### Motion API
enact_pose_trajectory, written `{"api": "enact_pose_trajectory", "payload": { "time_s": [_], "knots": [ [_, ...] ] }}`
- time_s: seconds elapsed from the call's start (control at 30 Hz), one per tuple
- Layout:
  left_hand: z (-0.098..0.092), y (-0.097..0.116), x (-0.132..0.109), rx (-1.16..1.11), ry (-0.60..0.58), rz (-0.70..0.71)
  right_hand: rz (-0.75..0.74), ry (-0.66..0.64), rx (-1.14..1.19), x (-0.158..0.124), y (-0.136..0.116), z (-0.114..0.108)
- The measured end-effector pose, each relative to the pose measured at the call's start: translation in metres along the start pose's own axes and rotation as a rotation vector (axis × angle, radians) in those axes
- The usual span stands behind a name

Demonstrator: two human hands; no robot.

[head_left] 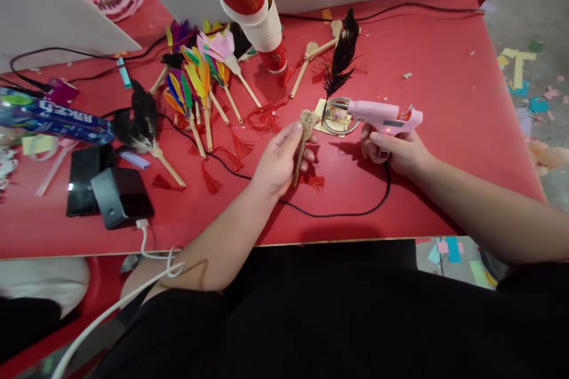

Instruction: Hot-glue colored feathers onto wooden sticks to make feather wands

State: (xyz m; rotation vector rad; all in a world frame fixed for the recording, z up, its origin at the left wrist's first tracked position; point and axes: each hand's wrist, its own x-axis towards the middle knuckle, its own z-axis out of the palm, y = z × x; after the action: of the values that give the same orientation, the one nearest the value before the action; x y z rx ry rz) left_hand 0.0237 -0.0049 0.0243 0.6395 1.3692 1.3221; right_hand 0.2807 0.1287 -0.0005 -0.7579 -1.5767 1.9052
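My left hand is closed around a tan fan-shaped stick, its broad end up and its handle pointing down. A pink glue gun with a small orange light is in my right hand, its nozzle pointing left toward the stick. The nozzle and the stick are apart. Around the nozzle shows a clear ring-shaped thing over a pale yellow paper. A black feather rises behind the nozzle; what holds its lower end I cannot make out. A red tassel hangs below my left hand.
Several colourful feather fans lie left of my hands, with a black feather fan farther left. Stacked paper cups stand at the back. Two bare sticks lie beyond my left hand. A black cord loops across the red table.
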Motion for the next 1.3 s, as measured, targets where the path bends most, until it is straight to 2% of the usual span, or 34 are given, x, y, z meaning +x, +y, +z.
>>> {"api": "enact_pose_trajectory", "payload": {
  "time_s": [0.23, 0.37, 0.5, 0.7, 0.87, 1.0, 1.3],
  "knots": [
    [0.017, -0.010, -0.015, -0.036, -0.077, 0.011, 0.049, -0.097, -0.014, -0.003, -0.007, 0.002],
    [0.023, -0.017, -0.019, -0.121, -0.122, -0.017, 0.051, -0.104, -0.023, -0.003, -0.006, 0.000],
    [0.028, -0.018, -0.023, -0.166, -0.102, -0.067, 0.006, -0.107, -0.126, -0.005, -0.006, -0.003],
    [0.030, -0.011, -0.029, -0.130, -0.073, -0.029, -0.014, -0.067, -0.272, -0.012, -0.014, -0.001],
    [0.030, -0.010, -0.031, -0.042, -0.072, 0.062, -0.156, -0.008, -0.409, -0.012, -0.018, 0.004],
    [0.030, -0.009, -0.033, 0.029, -0.063, 0.090, -0.263, -0.011, -0.466, -0.011, -0.014, 0.003],
    [0.030, -0.006, -0.035, 0.099, -0.047, 0.114, -0.308, -0.019, -0.584, -0.011, -0.013, -0.002]
  ]
}}
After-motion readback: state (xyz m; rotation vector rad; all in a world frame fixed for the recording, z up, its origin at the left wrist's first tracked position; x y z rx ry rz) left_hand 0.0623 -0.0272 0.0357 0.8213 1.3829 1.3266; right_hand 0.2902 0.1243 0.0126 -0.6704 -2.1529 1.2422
